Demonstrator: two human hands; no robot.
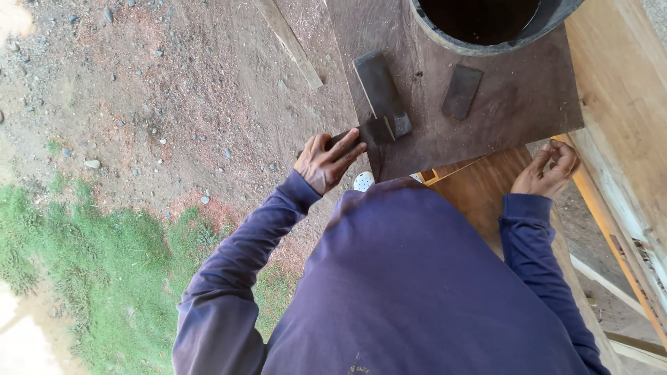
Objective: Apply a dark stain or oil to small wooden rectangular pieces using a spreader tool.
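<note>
My left hand (326,161) grips the dark handle of a cleaver-like blade (381,94). The blade lies flat on a dark brown board (528,104), and its handle sticks out over the board's left edge. A small dark rectangular stone (462,91) lies on the same board to the right of the blade. My right hand (550,170) hovers at the board's near right corner, above a lighter wooden plank (479,187). Its fingers are curled against the thumb, and I see nothing in them. Both arms are in purple sleeves.
A black round tub (445,38) stands at the far end of the board. A pale wooden wall or frame (618,104) runs along the right. To the left there is bare gravelly ground (174,83) with a loose wooden slat (292,45), and grass (90,257) nearer me.
</note>
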